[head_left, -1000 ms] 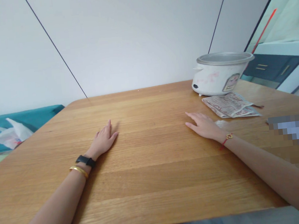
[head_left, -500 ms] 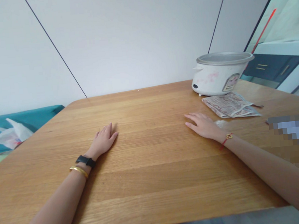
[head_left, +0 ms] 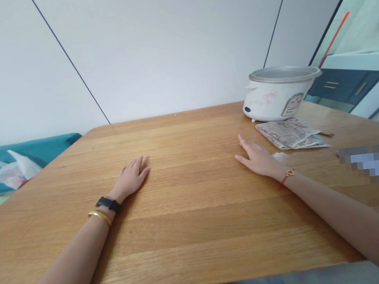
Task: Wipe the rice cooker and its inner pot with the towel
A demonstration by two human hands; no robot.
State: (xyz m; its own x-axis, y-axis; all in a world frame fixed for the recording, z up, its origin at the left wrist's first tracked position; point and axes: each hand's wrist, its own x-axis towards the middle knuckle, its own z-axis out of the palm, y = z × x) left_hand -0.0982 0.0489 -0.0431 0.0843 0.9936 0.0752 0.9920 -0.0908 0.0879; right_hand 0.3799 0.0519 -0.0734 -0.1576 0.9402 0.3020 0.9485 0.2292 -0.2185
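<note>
My left hand [head_left: 130,179] lies flat and open on the wooden table [head_left: 190,214], palm down, holding nothing; a black band and a gold bangle are on its wrist. My right hand [head_left: 258,159] also rests open on the table, fingers stretched out, with a red string bracelet on the wrist. Its fingertips point towards a white rice cooker [head_left: 281,92] at the back right. A folded patterned cloth [head_left: 290,133] lies in front of the cooker, just right of my right hand. A small white scrap [head_left: 280,155] sits beside that hand.
A white plastic bag [head_left: 8,172] lies on a teal surface [head_left: 24,150] to the left of the table. A white wall stands behind the table. A blurred patch covers something on the table's right edge [head_left: 375,167]. Dark cabinets [head_left: 346,85] show far right.
My right hand's fingers have lifted and reached slightly further forward. My left hand has stayed still.
</note>
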